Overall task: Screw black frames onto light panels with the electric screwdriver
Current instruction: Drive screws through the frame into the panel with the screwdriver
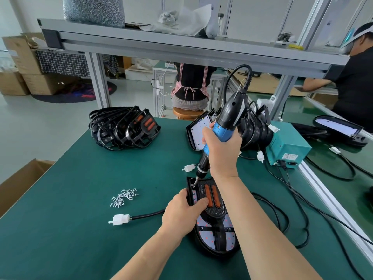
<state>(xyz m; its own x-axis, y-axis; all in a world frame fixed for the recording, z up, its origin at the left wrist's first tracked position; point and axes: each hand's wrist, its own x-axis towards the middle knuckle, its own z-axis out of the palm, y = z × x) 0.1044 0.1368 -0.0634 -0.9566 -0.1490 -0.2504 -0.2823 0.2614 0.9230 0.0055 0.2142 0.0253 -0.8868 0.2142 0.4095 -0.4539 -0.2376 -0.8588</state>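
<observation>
My right hand point(222, 150) is wrapped tight round the screwdriver point(228, 122), bit down in the far left corner of the frame point(212, 199). My left hand point(181, 211) grips that frame by its left edge, thumb on top, pinning it to the light panel point(228, 239) flat on the table point(80, 229). This corner is going in now (I can't tell about the others). Loose screws point(124, 197) wait just left. A stack of frames point(125, 128) sits far left and bare panels point(198, 132) lean behind the tool, so I reckon plenty is left.
</observation>
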